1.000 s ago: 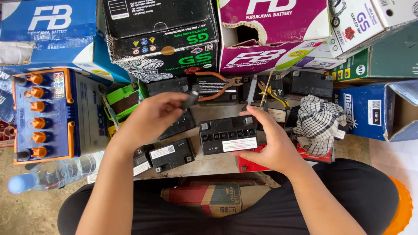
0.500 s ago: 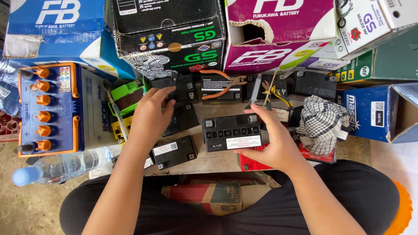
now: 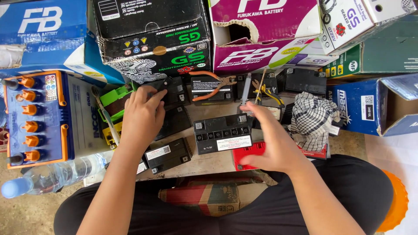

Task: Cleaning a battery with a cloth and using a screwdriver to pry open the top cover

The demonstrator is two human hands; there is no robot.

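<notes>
Though hand-steadied, battery (image 3: 223,138) lengthwise left-right.

- Small battery (image 3: 223,134) lies mid-counter (image 3: 204,162), right hand (image 3: 273,141) beside it.
- Left hand (image 3: 141,116) rests on batteries (image 3: 173,92) to its left.
- Pliers (image 3: 213,83) lie behind; checkered cloth (image 3: 312,119) right.

Single view only; the head-worn camera is looking almost straight down from above the seated person's lap. It is facing forward over the low wooden work board (image 3: 209,163), with the person's dark-trousered knees filling the bottom edge of the frame. It is sitting close: forearms are entering from the lower corners. Stacked cardboard boxes (image 3: 152,35) are crossing the top edge. Bare concrete floor (image 3: 26,213) is showing at lower left.
</notes>
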